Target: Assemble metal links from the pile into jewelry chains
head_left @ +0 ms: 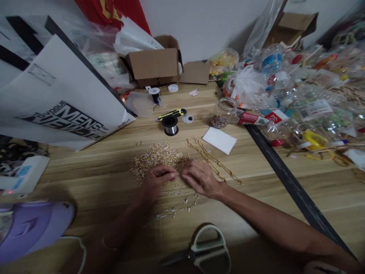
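Two hands (155, 183), two spools (170, 125), one jar (223, 112)

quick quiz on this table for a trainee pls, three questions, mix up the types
1. Fill the gap: the open jar holds coloured ____.
2. True or false: the scissors lie nearer the person than the left hand.
3. Where do the gold chains lie?
A. on the table, just to the right of the right hand
B. under the scissors
C. inside the jar

Key: 1 beads; 2 true; 3 A
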`<state>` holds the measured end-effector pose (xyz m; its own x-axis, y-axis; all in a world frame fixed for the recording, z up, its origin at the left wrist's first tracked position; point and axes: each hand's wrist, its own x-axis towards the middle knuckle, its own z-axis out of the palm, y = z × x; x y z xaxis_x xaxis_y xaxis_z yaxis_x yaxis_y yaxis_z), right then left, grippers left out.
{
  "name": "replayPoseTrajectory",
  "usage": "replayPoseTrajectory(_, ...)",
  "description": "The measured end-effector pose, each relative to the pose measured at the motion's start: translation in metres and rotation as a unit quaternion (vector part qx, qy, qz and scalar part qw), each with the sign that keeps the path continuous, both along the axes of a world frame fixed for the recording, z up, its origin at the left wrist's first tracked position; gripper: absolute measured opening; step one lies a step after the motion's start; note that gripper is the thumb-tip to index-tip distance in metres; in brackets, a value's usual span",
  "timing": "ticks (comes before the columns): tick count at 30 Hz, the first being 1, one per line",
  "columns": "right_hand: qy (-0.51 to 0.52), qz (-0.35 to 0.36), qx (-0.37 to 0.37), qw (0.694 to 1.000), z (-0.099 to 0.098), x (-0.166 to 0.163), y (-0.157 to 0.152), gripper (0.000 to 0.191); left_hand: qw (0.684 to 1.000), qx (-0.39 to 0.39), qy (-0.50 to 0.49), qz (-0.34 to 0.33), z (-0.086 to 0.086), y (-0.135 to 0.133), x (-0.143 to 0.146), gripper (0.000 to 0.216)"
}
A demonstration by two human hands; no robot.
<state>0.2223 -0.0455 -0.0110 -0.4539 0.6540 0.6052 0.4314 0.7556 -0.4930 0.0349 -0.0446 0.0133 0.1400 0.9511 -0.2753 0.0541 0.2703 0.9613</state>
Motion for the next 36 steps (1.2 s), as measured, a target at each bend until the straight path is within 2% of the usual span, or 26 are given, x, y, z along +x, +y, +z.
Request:
replayPoseTrajectory(10, 0.011, 0.004, 0.006, 1.0, 0.0017, 0.0003, -0.0001, 0.008, 0.998, -0.051, -0.038, 0.017, 0.0, -0.0004, 0.0021, 0.017)
replayPoseTrajectory(18, 0.012, 0.003, 0.01, 1.0, 0.0016, -0.0002, -0.0001, 0.008, 0.998, -0.051, -0.043, 0.012, 0.0012, -0.0005, 0.0034, 0.02)
replayPoseTrajectory(36, -0.004, -0.003, 0.002, 1.0, 0.0009, -0.0001, -0.0007, 0.008, 1.0, 0.024, -0.005, -0.01, -0.0046, -0.0012, -0.0005, 0.01)
